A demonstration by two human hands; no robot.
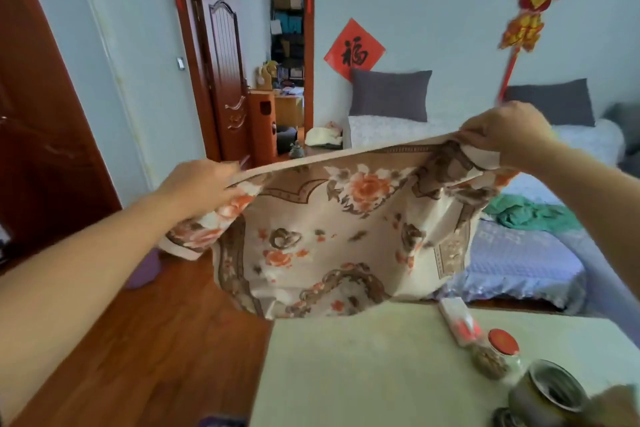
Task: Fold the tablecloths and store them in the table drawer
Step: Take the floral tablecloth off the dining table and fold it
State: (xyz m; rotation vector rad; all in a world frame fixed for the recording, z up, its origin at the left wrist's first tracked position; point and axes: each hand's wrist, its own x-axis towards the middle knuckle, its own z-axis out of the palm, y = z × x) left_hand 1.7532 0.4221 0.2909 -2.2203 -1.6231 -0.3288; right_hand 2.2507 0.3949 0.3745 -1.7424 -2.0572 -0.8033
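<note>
**foldfan:** While both hands have the tablecloth (332, 232) up in the air, the head view (the only one we get) shows plenty that could go sideways. Left hand (202, 185) is pinching the top edge at one end, right hand (504, 132) is bunched around the other end, higher up. Cloth hangs between them, over the near-left corner of the table (363, 374).

**tidy_tom:** Biggest risk?

**foldfan:** I'd say a crooked fold. The right end looks gathered, not held by a clean corner, so the edges probably won't line up when it gets doubled over.

**tidy_tom:** And that stuff on the table?

**foldfan:** Yep, a red-lidded jar (498, 354) and a metal cup (550, 392) sit on the right. Lay the cloth down carelessly and the hem could drag or tip them. Can't see any drawer from here either.
</note>
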